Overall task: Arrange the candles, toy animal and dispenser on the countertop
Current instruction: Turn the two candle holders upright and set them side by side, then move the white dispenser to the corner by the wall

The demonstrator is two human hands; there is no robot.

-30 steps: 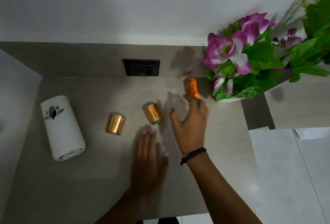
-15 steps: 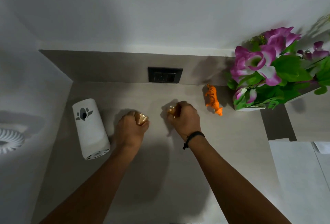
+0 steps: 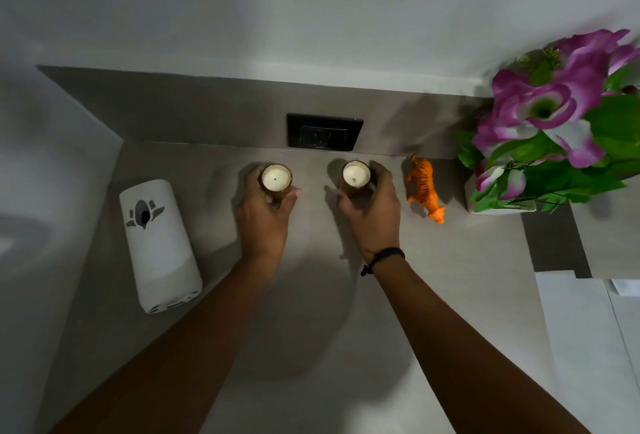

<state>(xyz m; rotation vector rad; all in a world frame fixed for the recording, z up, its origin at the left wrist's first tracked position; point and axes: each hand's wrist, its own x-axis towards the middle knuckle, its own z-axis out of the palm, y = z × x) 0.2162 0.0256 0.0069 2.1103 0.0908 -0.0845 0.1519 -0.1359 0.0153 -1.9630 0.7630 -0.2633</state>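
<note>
On the grey desk (image 3: pixel 450 295) below the wall socket (image 3: pixel 325 132), the left hand (image 3: pixel 266 212) and right hand (image 3: pixel 372 212) each grasp an upright candle (image 3: pixel 276 178) (image 3: pixel 356 174).

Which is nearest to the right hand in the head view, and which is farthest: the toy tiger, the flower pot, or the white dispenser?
From the right hand:
1. Toy tiger, just to its right.
2. Flower pot, farther right, past the tiger.
3. White dispenser, lying far left, beyond the left hand.

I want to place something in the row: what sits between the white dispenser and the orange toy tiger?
In the head view, both candles: left candle held by the left hand, right candle held by the right hand.
</note>
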